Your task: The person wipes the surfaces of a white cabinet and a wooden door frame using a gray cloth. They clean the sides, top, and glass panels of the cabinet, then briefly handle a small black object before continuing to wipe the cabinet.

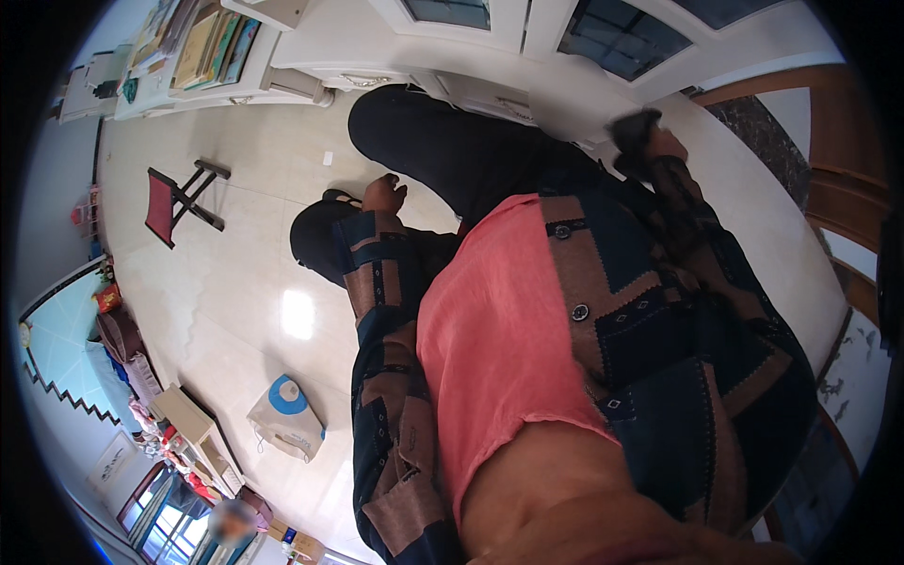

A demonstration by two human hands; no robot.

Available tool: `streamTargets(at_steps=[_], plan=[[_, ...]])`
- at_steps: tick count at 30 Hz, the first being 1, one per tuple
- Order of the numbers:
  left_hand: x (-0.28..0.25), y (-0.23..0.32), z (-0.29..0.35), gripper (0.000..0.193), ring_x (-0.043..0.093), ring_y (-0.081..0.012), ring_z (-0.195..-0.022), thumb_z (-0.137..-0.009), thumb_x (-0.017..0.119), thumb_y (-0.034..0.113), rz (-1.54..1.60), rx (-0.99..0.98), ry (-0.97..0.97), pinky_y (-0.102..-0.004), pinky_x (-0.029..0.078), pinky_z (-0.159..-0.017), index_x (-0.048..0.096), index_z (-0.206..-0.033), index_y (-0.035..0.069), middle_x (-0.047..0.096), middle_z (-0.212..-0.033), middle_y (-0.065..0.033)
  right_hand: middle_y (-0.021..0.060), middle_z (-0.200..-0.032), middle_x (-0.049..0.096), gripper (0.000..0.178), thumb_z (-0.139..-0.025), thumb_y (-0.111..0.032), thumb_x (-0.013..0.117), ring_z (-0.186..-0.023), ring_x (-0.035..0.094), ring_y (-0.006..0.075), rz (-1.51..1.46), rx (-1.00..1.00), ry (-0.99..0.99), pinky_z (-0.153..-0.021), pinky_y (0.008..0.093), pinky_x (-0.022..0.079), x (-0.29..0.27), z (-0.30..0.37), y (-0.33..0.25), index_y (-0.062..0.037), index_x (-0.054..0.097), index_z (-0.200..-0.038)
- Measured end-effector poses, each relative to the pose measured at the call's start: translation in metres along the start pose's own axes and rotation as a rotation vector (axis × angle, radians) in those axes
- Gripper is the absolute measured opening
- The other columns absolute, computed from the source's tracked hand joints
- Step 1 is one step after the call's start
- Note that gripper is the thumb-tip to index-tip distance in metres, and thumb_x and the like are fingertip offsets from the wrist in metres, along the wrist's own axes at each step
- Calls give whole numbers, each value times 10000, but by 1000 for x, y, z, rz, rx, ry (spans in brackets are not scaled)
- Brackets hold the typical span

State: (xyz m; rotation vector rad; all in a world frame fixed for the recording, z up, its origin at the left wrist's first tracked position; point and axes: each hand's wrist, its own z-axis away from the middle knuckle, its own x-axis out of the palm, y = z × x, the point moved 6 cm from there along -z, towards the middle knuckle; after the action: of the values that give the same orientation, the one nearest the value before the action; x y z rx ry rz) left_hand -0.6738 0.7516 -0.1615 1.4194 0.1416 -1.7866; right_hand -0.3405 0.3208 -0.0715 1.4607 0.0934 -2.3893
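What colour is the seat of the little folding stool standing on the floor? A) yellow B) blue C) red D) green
C: the folding stool on the shiny tiled floor has a red seat on dark crossed legs.
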Motion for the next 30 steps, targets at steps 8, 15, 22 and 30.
streamTargets(at_steps=[8,15,22,30], plan=[[-7,1,1,370,605,-325,-944,-740,654,272,-27,-36,17,-403,486,-812,624,-1045,66,639,-1000,-166,123,-1030,636,316,-857,-372,518,-985,594,318,-272,188,81,-829,412,480,85,-15,81,-190,581,-1108],[-18,-1,9,363,603,-327,-950,-741,651,262,13,-60,110,-403,484,-830,625,-1050,75,639,-1008,-160,108,-972,643,261,-846,-313,530,-907,599,329,-442,-396,491,-796,399,476,20,-21,5,-147,624,-1024],[-20,2,28,368,590,-337,-976,-746,643,266,40,-150,150,-421,479,-837,620,-1069,93,628,-1033,-156,120,-893,641,177,-852,-183,563,-784,613,326,-568,-743,949,-671,397,489,-102,56,-93,-80,631,-979],[-28,-14,53,380,610,-362,-911,-743,614,272,-8,-309,226,-442,497,-795,616,-1078,92,639,-983,-181,85,-910,566,270,-830,-227,601,-847,553,311,-83,-801,850,-735,413,468,-56,-7,-173,-125,599,-1080]])
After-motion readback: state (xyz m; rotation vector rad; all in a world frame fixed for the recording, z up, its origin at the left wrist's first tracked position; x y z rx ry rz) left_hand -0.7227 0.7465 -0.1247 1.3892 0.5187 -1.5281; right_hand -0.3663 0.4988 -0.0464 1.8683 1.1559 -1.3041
